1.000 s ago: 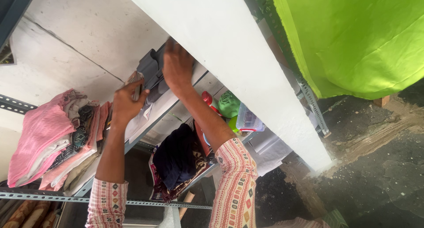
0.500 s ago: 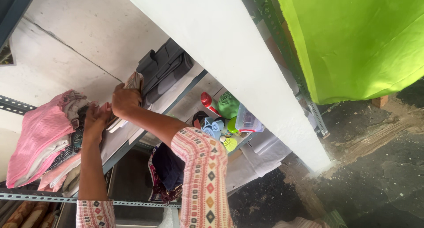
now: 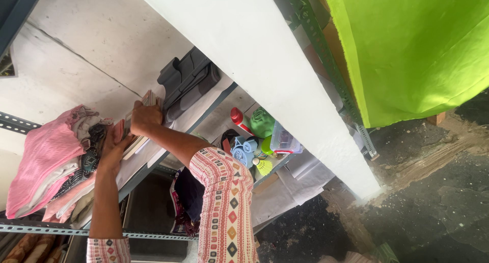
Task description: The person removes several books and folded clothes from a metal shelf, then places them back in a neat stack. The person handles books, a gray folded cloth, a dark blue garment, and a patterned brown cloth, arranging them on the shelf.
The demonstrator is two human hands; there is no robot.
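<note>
Overhead, seemingly metal shelf (image 3: 204,115), white wall (image 3: 102,44).

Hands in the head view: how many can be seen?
2. The left hand presses the folded clothes pile; the right hand grips the upright books beside it. No others visible.

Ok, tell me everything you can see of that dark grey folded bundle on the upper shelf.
The dark grey folded bundle looks like soft matte fabric or padding, stacked in several long layers with rounded folded edges. It lies on the pale shelf board, its back against the white wall. No hand touches it: the right hand grips a thin stack of book-like items just beside it, and the left hand rests further along, near the pink folded clothes.
</note>
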